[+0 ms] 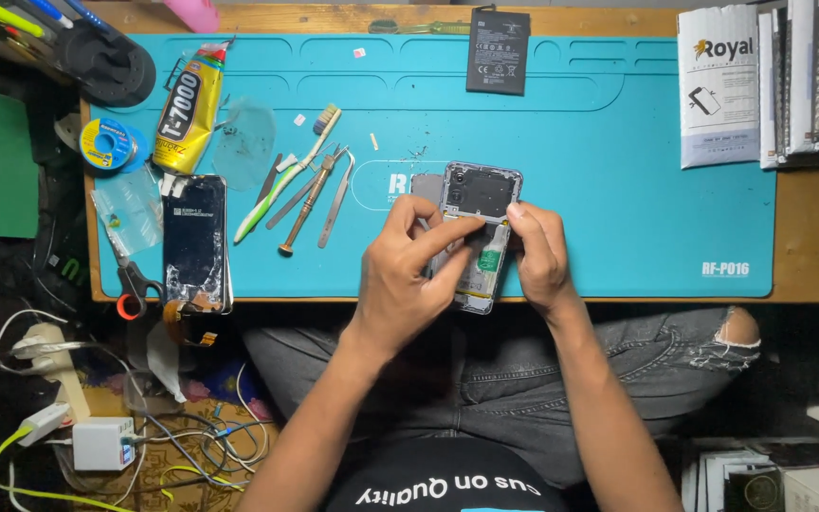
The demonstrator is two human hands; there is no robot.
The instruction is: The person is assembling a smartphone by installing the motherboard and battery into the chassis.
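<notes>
Forearms reach up from the lap toward the bench edge. Far left on the blue mat (618, 190): solder spool (106, 144), yellow glue tube (185, 109), a detached dark screen panel (195, 242) with scissors (131, 284) beside it. Next, a toothbrush (286, 180), screwdriver (307, 204) and tweezers (337, 197), lying near each other. Centre: opened phone (482, 194), back cover off, at the mat's near edge, between both hands. Left hand (408, 270) covers its lower left, thumb and forefinger pinched together over the phone's middle. Right hand (540, 256) grips the right edge, fingers closed on the frame. Behind them, a loose black battery (498, 64). Far right, white packets (718, 85).
</notes>
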